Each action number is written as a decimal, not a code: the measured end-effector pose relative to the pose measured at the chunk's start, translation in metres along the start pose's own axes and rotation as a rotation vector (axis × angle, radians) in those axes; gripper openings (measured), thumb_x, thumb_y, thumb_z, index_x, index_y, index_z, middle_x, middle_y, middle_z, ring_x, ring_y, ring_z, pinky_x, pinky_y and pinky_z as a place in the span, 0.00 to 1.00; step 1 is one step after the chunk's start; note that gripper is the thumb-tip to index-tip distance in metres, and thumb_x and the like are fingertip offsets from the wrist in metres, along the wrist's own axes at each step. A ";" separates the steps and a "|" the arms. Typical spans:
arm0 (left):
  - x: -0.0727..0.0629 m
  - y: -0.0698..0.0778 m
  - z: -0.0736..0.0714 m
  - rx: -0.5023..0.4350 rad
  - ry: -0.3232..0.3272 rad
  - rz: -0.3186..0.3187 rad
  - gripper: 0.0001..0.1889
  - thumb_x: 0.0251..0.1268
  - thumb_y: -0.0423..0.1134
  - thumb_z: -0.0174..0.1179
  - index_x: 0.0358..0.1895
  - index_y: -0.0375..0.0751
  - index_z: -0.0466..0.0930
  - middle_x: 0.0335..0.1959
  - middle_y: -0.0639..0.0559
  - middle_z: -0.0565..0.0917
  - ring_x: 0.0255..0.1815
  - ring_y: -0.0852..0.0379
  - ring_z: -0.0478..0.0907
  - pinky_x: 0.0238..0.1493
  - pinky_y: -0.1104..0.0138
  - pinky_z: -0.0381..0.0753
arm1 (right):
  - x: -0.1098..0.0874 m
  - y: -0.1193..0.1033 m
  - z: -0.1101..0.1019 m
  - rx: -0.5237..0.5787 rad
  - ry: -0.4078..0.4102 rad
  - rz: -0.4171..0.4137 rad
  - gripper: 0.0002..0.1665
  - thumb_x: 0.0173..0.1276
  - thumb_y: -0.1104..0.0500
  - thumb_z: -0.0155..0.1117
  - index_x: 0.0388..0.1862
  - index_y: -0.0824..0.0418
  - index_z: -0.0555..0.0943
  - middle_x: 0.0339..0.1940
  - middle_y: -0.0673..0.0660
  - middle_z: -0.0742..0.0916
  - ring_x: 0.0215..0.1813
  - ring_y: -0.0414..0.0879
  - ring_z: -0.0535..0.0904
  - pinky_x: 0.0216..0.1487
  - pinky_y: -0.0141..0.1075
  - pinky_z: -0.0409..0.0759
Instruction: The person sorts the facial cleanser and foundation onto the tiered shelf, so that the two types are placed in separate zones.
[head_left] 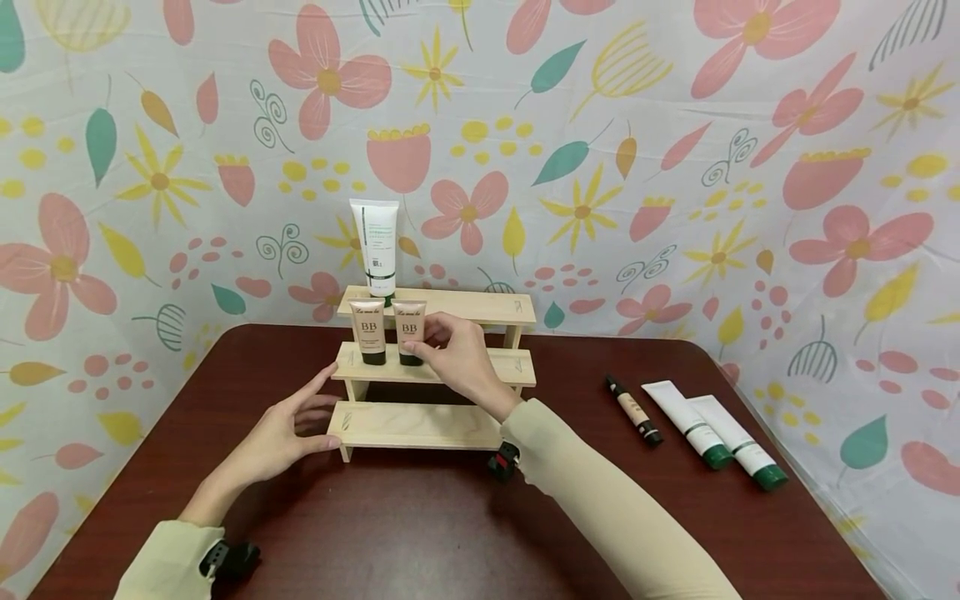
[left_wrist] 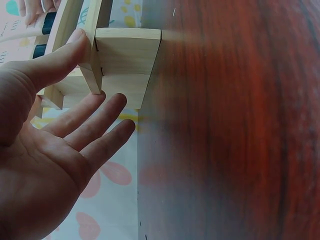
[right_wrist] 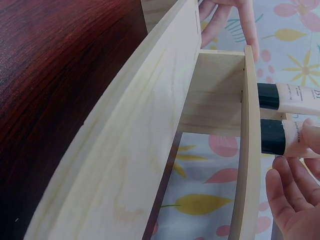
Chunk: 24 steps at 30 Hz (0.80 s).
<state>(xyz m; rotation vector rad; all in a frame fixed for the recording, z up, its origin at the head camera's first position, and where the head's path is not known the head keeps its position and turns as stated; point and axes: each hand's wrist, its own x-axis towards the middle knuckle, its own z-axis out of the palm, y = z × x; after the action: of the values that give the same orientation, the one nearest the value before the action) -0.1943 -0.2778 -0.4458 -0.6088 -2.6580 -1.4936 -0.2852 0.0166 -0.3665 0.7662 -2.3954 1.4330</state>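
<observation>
A three-tier wooden display stand (head_left: 423,425) is in the middle of the head view. On its middle tier two beige BB cream tubes with black caps stand upright side by side, the left tube (head_left: 369,332) and the right tube (head_left: 408,323). My right hand (head_left: 463,357) pinches the right tube, its thumb across the front; in the right wrist view that tube's black cap (right_wrist: 272,136) meets the tier. At the stand's left end is my left hand (head_left: 288,433), fingers extended, thumb and fingertips touching the wood. A tall white tube (head_left: 379,246) stands on the top tier.
Right of the stand, a slim beige-and-black tube (head_left: 634,412) lies on the dark red table (head_left: 420,525). Beside it lie two white tubes with green caps, a nearer one (head_left: 738,442) and a farther one (head_left: 686,423). Behind hangs a floral cloth (head_left: 600,167).
</observation>
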 end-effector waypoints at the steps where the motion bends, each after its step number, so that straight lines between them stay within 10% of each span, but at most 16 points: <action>1: 0.000 0.000 0.000 0.001 0.000 0.001 0.57 0.62 0.32 0.78 0.87 0.62 0.49 0.68 0.31 0.77 0.63 0.36 0.81 0.61 0.46 0.81 | 0.000 0.000 0.000 -0.001 -0.001 -0.002 0.12 0.66 0.56 0.81 0.45 0.58 0.89 0.32 0.48 0.89 0.34 0.41 0.84 0.36 0.34 0.82; 24: 0.000 0.001 0.000 0.000 0.003 -0.008 0.58 0.61 0.31 0.78 0.87 0.62 0.49 0.67 0.33 0.78 0.64 0.37 0.80 0.61 0.45 0.81 | -0.010 0.002 -0.017 0.001 -0.014 -0.012 0.18 0.66 0.57 0.82 0.52 0.60 0.88 0.41 0.54 0.90 0.39 0.43 0.85 0.43 0.36 0.85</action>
<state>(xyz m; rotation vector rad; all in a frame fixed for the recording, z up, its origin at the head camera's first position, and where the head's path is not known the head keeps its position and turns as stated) -0.1938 -0.2776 -0.4451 -0.5955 -2.6612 -1.4955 -0.2794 0.0355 -0.3639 0.7924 -2.3960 1.4294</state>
